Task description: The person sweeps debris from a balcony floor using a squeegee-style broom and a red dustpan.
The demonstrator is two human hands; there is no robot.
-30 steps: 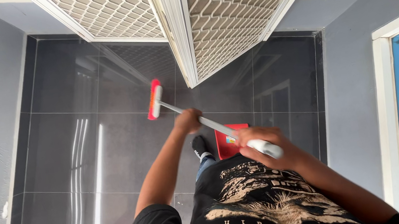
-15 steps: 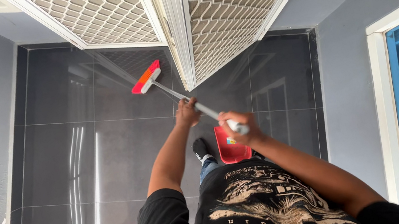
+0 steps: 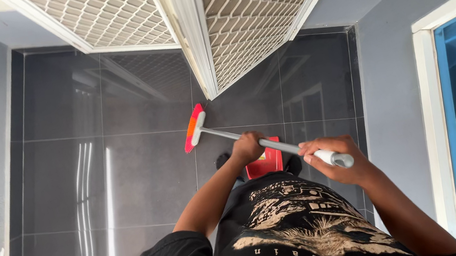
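Gripping broom (head upper-left); both hands clasped.

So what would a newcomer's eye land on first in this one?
Probably the red-and-orange broom head on the glossy dark tiled floor, mid-frame, below the white mesh doors. The left hand grips the pale handle midway, the right hand near its end. A red dustpan lies by the person's feet.

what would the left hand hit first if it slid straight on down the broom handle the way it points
Probably the red brush head at the end of the broom handle; the left hand has only bare handle ahead of it. Past that lies dark tiled floor, though depth is hard to judge.
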